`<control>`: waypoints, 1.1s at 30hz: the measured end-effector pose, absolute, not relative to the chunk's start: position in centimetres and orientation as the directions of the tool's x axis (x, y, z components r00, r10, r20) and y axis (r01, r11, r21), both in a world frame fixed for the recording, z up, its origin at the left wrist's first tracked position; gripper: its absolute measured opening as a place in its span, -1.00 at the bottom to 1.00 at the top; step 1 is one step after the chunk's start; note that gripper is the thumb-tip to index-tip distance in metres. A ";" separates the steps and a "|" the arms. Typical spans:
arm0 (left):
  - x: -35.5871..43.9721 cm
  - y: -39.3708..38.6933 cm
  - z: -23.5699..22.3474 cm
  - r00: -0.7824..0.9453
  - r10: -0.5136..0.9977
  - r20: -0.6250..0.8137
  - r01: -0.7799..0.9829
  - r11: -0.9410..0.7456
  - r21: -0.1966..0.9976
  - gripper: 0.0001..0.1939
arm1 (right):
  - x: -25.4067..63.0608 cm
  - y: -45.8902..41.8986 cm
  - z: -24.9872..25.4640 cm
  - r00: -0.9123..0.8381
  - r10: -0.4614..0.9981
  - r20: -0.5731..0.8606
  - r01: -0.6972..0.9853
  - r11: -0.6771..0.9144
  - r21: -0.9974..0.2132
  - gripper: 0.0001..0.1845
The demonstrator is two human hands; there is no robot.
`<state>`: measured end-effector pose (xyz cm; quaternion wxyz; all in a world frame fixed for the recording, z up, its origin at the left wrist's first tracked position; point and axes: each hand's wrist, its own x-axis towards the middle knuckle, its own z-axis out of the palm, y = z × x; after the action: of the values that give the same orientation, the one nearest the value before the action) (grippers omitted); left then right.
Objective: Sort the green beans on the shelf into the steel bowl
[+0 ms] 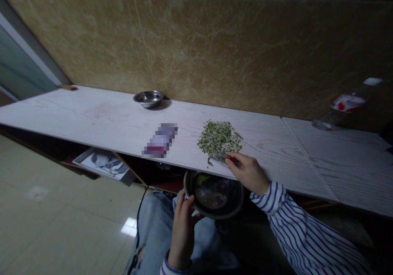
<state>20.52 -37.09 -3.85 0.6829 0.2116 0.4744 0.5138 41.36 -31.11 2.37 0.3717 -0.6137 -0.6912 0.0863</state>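
Two hands work at the near edge of a pale tabletop (pixel 82 107), where green beans (pixel 218 138) lie scattered in a loose patch. The right hand (pixel 247 172) has its grip closed, thumb and finger pinching a clear strip (pixel 218 156) by one end, which I take to leave the rest free to lie low on the wood. Whether it is stiff or soft, I cannot tell from here. It sits at the beans' near side, its long axis running sideways, roughly along the edge, the free end pointing left. Below, over the person's lap, the left hand (pixel 184 213) has its grip closed on the left rim of a bowl (pixel 215 216), fingers curled there, probably to keep it steady; its underside is hidden from me. Being round, the bowl has no long axis; its mouth faces up, just in front of the edge, seemingly to stay close to the beans. Some green shows inside. Farther back, a dish (pixel 150 104) stands by the wall, and a bottle (pixel 345 104) at the far right.
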 end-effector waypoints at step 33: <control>19.2 -36.4 -4.6 -0.060 0.894 -0.444 -0.550 0.341 0.762 -0.38 | 39.8 -30.5 2.2 -0.042 0.900 0.435 0.817 0.282 -0.503 -0.84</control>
<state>19.22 -36.37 -4.61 0.6618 0.1784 0.4822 0.5455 39.81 -30.54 2.17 0.3508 -0.5964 -0.7196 0.0588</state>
